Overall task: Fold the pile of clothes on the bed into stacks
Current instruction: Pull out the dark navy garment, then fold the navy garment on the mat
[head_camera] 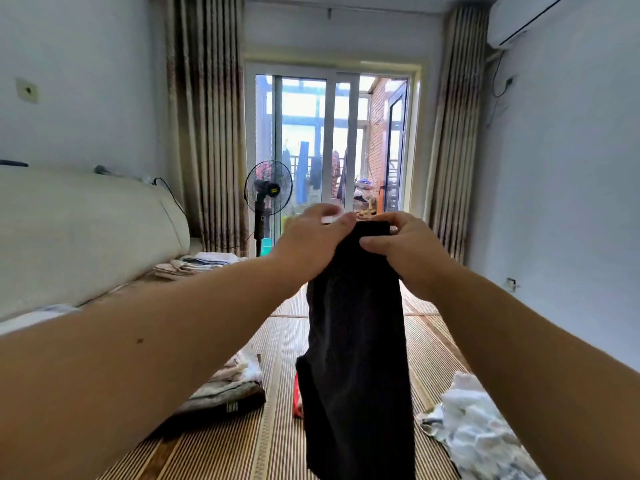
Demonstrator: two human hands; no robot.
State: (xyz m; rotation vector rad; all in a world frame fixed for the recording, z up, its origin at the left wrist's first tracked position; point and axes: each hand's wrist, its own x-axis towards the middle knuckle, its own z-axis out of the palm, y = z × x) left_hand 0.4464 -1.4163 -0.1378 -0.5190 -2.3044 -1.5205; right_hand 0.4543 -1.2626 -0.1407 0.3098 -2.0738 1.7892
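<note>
Black garment [356,341], hem cropped; right hand [408,251] pinches, left hand [308,244] probably.

Bedroom in a home. A sliding glass door [332,140] fills the far wall and opens onto an enclosed balcony where hanging laundry [304,171] shows through the glass. Long beige curtains [207,126] hang on either side of the door. A black pedestal fan [267,188] stands just in front of its left edge. A wall air conditioner [519,22] sits high to the right of the door. Nearer than the door lies a bed [270,445] covered with a woven bamboo mat, its cream padded headboard [86,230] along the left, with folded clothes [228,389] and a loose white pile [478,420] on it.
</note>
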